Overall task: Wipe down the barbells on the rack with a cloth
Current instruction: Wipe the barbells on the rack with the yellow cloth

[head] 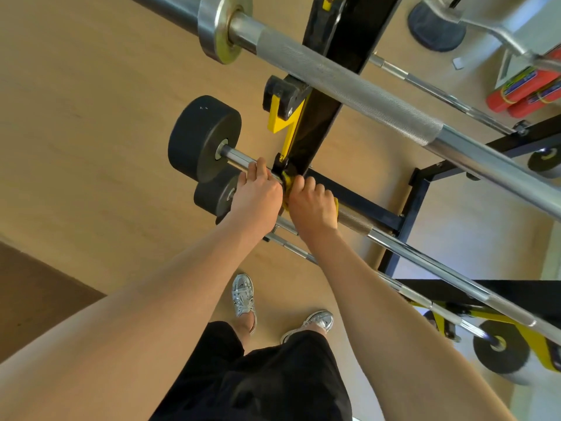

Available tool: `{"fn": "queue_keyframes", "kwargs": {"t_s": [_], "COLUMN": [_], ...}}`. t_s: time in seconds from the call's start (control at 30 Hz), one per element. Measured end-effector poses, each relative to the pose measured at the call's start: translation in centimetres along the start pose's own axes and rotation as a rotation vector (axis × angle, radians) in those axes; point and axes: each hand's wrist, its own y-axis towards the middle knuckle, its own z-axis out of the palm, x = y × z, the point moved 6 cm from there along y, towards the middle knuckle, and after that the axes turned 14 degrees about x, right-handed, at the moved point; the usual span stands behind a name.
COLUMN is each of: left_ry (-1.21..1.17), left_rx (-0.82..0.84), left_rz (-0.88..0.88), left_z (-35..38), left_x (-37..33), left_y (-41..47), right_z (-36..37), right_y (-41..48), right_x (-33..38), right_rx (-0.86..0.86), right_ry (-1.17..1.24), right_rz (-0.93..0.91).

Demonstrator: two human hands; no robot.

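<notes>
A chrome barbell (403, 247) with a black end weight (200, 138) lies across the black and yellow rack (321, 117), running from middle left to lower right. My left hand (255, 199) grips its shaft just right of the weight. Close beside it, my right hand (312, 208) is closed around a yellow cloth (287, 185) wrapped on the same bar by the rack upright. A thicker barbell (349, 86) with a silver collar (221, 25) rests higher on the rack. Thinner bars (291, 247) lie below my hands.
Another black weight (215, 196) sits under my left hand. A curl bar (485, 28) and red dumbbells (525, 89) are at the top right. The rack's base frame (416, 192) and a weight (501, 347) stand to the right. My feet (243, 296) are on the wooden floor.
</notes>
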Motion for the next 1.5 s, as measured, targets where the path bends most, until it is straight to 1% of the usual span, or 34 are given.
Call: {"fn": "queue_keyframes", "kwargs": {"t_s": [0.07,0.13,0.23,0.33,0.37,0.47,0.57,0.63,0.7,0.77,0.8,0.83,0.87,0.93,1.03,1.07,1.1,1.17,1.23,1.3,1.33,1.37,1.4,1.43,1.47,1.5], "left_ry": [0.015,0.014,-0.034,-0.075,-0.077,-0.066,-0.072,-0.061,-0.048,-0.034,-0.032,-0.031,-0.031,-0.038,-0.048,-0.046,-0.039,-0.027,-0.018,0.002,0.011,0.017,0.021,0.024,0.029,0.029], "left_rx": [0.011,0.016,0.017,0.012,0.016,0.019,0.033,0.031,0.042,0.041,0.040,0.041,0.043,0.042,0.025,0.023,0.020,0.010,-0.007,-0.018,-0.016,-0.014,-0.016,-0.019,-0.022,-0.026], "left_rz": [-0.012,-0.008,-0.028,-0.028,-0.020,-0.005,0.002,0.000,0.001,-0.003,-0.007,-0.010,-0.013,-0.028,-0.050,-0.049,-0.048,-0.048,-0.060,-0.078,-0.084,-0.085,-0.088,-0.093,-0.099,-0.101], "left_z": [0.2,0.3,0.1,0.3,0.4,0.7,1.0,1.2,1.3,1.3,1.3,1.3,1.4,1.6,1.6,1.6,1.6,1.7,1.8,2.0,2.1,2.3,2.3,2.4,2.5,2.5], "left_x": [-0.1,-0.4,-0.5,-0.7,-0.7,-0.6,-0.4,-0.4,-0.4,-0.3,-0.3,-0.3,-0.3,-0.6,-1.2,-1.3,-1.4,-1.3,-1.4,-1.6,-1.7,-1.8,-1.9,-1.9,-1.9,-1.9], "left_y": [0.0,-0.1,-0.1,-0.1,-0.1,0.1,0.4,0.5,0.6,0.7,0.7,0.7,0.7,0.6,0.4,0.4,0.4,0.6,0.6,0.6,0.7,0.7,0.7,0.8,0.8,0.8], "right_z": [0.1,0.1,0.9,2.5,2.9,2.7,2.3,2.6,3.2,3.7,3.7,3.5,3.3,3.0,2.9,3.5,4.4,5.7,4.5,2.9,2.0,1.3,0.9,0.8,1.0,1.4], "right_y": [0.8,1.4,0.0,-3.8,-4.5,-3.1,-1.0,-0.1,0.5,0.9,1.0,1.0,0.9,0.0,-3.2,-4.2,-4.9,-5.2,-4.8,-3.2,-2.4,-1.5,-0.9,-0.7,-1.0,-1.6], "right_x": [-0.4,-1.4,-3.7,-7.1,-8.0,-8.7,-9.0,-9.7,-10.4,-10.5,-10.5,-10.6,-10.6,-10.3,-8.9,-8.2,-7.6,-6.5,-6.2,-7.0,-7.9,-8.8,-9.8,-10.4,-10.2,-9.4], "right_rx": [0.001,0.023,0.045,-0.020,-0.009,0.187,0.410,0.499,0.621,0.780,0.835,0.845,0.804,0.585,0.086,-0.012,-0.046,-0.047,-0.053,0.042,0.117,0.200,0.259,0.267,0.248,0.194], "right_ry": [0.012,0.067,0.200,0.198,0.180,0.129,0.155,0.235,0.369,0.478,0.527,0.552,0.553,0.488,0.176,0.091,0.034,-0.026,-0.064,-0.076,-0.003,0.120,0.296,0.446,0.546,0.572], "right_rz": [-0.080,-0.086,-0.034,0.034,0.075,0.200,0.153,0.086,0.048,0.040,0.047,0.048,0.042,0.033,0.058,0.076,0.096,0.115,0.080,-0.027,-0.069,-0.055,0.028,0.145,0.279,0.379]}}
